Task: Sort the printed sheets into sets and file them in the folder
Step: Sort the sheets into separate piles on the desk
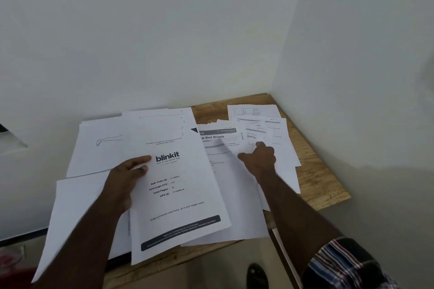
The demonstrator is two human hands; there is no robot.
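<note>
Surface (312, 171): wooden top set into a corner of two pale walls, largely covered by loose printed sheets.

Cover sheet (178, 185): white page headed "blinkit", with order lines and a dark band near its bottom; lies tilted at the front edge, its lower end overhanging that edge. It sits on top of other pages.

Left hand (126, 178): thumb curled over the cover sheet's left edge, fingers out of sight beneath the paper; it grips that sheet.

Right hand (258, 157): fingers curled down onto the pile of sheets (263, 134) by the right edge, pinching or pressing a page; which, I cannot tell. A striped sleeve (347, 263) shows at the arm's near end.

Titled sheet (219, 145): partly covered page reading "Bed Sheets", between the two hands, just beside the cover sheet.

Drawing sheet (101, 145): page with a thin line sketch, toward the back left corner, partly under the cover sheet's stack.

Blank sheet (70, 216): white page overhanging the front left edge.

Folder: not identifiable in view.
</note>
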